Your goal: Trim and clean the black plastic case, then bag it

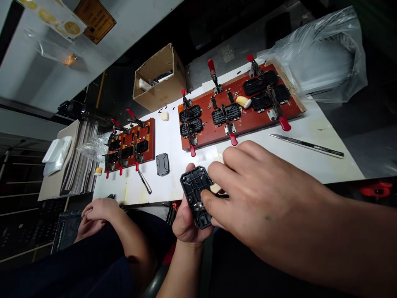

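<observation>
The black, ribbed, rectangular plate with clipped corners, plastic by the look of it [196, 186], is held up in front of the white bench [313, 128], nearer the wearer than the red-brown fixture board [206, 134], with its ribbed face showing. The left hand [186, 225] grips it from below and behind, thumb along the near left edge and a fingertip showing past the top. The right hand [252, 194] is bent over its right side, with thumb and forefinger at the ribbed face; a pale cream piece [216, 188] shows beside those fingers, but whether they pinch anything cannot be told. The plate should handle as light and stiff, holding its shape under a firm squeeze. Its rim and ribs probably give fair purchase, though smooth plastic could slip if pinched only by a corner. The thin ribs and the small shiny patch [198, 206] near the lower end look the likeliest to suffer from pressing, so the long outer edges seem the safest hold.
</observation>
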### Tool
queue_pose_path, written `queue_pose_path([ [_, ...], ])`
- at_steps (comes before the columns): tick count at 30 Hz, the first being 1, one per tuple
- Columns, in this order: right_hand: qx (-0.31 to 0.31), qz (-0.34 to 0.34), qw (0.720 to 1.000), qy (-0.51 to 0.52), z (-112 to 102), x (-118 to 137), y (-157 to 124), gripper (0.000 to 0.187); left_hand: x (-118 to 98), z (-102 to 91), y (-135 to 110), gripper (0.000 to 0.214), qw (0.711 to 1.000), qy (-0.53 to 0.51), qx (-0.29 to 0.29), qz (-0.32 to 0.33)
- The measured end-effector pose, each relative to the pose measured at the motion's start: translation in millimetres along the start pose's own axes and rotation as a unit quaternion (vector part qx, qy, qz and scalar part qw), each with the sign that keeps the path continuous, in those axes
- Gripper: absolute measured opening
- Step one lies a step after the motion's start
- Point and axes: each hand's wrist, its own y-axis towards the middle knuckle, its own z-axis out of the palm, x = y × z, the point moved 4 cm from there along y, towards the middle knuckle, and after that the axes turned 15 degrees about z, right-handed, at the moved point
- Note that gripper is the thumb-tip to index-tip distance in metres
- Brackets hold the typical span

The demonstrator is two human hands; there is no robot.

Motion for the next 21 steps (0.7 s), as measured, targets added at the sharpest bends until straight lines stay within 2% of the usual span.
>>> queue_pose_path([
  [4, 0.012, -0.026, 0.999, 0.02, 2.0, -4.8, 0.2, 0.022, 9.6, 4.6, -2.1, 0.093, 0.992, -0.108, -0.016, 0.065],
  [8, 0.008, -0.012, 0.999, 0.039, 0.4, -20.6, -10.5, 0.015, 9.5, 3.3, 4.1, 0.087, 0.985, -0.166, 0.007, 0.041],
  [10, 0.021, 0.025, 0.998, 0.051, 0.2, -39.3, -24.6, 0.023, 4.7, 0.1, 10.4, 0.08, 0.982, -0.19, 0.012, 0.019],
  [13, 0.062, 0.096, 0.992, 0.057, 4.2, -80.9, -59.9, 0.035, 2.3, -6.2, 19.1, 0.068, 0.982, -0.185, -0.002, -0.045],
  [16, 0.074, 0.22, 0.973, 0.008, 8.6, -137.6, -105.6, 0.04, 9.4, -8.1, 23.9, 0.065, 0.983, -0.157, -0.012, -0.092],
  [19, 0.05, 0.357, 0.929, -0.086, 10.0, -195.5, -144.4, 0.046, 19.7, 2.0, 24.7, 0.067, 0.983, -0.151, 0.004, -0.103],
  [21, 0.048, 0.422, 0.895, -0.139, 13.7, -226.8, -157.9, 0.052, 24.9, 12.8, 24.1, 0.069, 0.981, -0.163, 0.026, -0.103],
])
